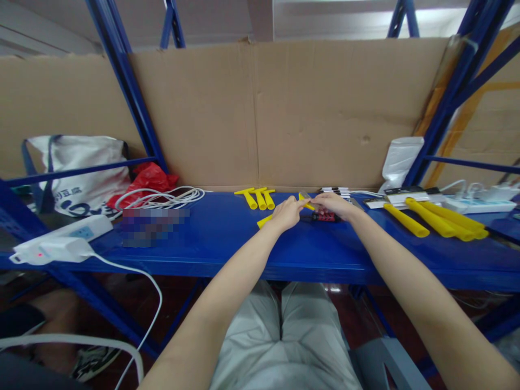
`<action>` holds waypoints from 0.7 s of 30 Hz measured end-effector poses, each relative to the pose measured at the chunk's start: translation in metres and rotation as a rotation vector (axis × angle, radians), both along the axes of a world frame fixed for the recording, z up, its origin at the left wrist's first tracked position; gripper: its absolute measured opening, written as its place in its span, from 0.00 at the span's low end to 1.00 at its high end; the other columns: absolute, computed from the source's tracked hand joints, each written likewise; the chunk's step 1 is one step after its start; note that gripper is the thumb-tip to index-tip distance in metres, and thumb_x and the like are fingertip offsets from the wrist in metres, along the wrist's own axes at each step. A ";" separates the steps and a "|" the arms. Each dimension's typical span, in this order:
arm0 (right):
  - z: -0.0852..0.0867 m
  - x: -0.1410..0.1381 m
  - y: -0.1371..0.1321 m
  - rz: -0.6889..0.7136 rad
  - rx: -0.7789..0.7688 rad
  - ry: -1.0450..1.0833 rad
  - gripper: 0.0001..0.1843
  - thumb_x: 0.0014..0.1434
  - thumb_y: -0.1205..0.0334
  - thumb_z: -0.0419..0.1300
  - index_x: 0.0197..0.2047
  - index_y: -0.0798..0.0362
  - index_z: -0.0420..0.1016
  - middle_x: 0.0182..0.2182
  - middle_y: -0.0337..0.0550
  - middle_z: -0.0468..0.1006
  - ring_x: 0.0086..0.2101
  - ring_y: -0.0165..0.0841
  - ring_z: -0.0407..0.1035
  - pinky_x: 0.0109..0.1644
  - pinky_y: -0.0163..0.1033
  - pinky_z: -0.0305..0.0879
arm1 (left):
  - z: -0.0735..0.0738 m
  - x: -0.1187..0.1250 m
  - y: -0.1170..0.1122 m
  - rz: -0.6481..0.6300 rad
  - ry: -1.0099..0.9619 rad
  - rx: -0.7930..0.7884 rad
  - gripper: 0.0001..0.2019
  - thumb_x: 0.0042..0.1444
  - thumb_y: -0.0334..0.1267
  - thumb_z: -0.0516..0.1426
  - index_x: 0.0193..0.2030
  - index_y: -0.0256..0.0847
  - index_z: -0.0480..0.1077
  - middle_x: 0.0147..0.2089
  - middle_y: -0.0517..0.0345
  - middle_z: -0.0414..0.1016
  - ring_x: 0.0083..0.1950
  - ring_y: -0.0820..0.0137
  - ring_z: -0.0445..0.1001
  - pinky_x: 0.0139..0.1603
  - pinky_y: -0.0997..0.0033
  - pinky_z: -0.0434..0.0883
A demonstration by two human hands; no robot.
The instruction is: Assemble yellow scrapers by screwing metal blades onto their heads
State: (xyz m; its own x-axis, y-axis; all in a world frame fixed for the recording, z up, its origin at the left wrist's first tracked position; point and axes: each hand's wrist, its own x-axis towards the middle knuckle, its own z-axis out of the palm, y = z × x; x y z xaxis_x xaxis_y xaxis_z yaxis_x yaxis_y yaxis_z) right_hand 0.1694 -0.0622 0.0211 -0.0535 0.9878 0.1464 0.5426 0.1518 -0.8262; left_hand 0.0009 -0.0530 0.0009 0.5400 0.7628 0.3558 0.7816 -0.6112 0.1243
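Observation:
My left hand (287, 213) is closed round the handle of a yellow T-shaped tool (264, 221); the handle's end sticks out on the left. The tool's slanted yellow head shows between my hands, with a greyish piece along it that looks like a blade. Bent inward, the fingers of my right hand (331, 204) pinch at this head; exactly what they grip is partly hidden. Under my right hand lies a red and black object (326, 216), its kind unclear. Several black-and-white pieces (335, 191) lie just behind it.
Three yellow T-shaped tools (259, 199) stand left of my hands. Longer yellow-handled tools (436, 219) lie at right, near a white power strip (479, 205). White cable (170, 196), a cloth bag (81, 173) and another power strip (65, 241) occupy the left. Cardboard (284, 114) backs the blue shelf (227, 238).

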 end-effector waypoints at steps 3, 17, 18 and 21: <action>0.000 0.014 0.009 -0.093 0.107 -0.146 0.15 0.57 0.62 0.50 0.21 0.55 0.67 0.18 0.41 0.70 0.20 0.26 0.62 0.27 0.31 0.58 | -0.001 0.001 0.001 0.002 -0.018 -0.018 0.21 0.63 0.39 0.45 0.63 0.58 0.57 0.48 0.55 0.66 0.51 0.64 0.69 0.49 0.67 0.66; -0.024 0.082 0.030 -0.449 0.061 -0.666 0.09 0.49 0.62 0.60 0.30 0.57 0.81 0.29 0.49 0.80 0.31 0.35 0.72 0.32 0.33 0.63 | -0.005 0.004 0.002 -0.044 -0.019 -0.065 0.19 0.62 0.39 0.47 0.60 0.57 0.62 0.48 0.57 0.69 0.52 0.65 0.69 0.51 0.68 0.65; -0.025 0.083 0.031 -0.445 0.045 -0.654 0.10 0.49 0.60 0.61 0.30 0.56 0.81 0.28 0.47 0.80 0.30 0.34 0.72 0.31 0.33 0.62 | -0.005 0.004 0.002 -0.046 -0.016 -0.065 0.19 0.62 0.39 0.47 0.60 0.57 0.62 0.48 0.57 0.69 0.52 0.65 0.69 0.51 0.69 0.65; -0.029 0.085 0.033 -0.428 0.031 -0.631 0.10 0.49 0.56 0.62 0.28 0.54 0.81 0.25 0.44 0.79 0.27 0.33 0.71 0.28 0.32 0.62 | -0.006 0.004 0.002 -0.053 -0.021 -0.053 0.19 0.62 0.39 0.47 0.59 0.57 0.63 0.48 0.57 0.69 0.52 0.65 0.70 0.50 0.68 0.66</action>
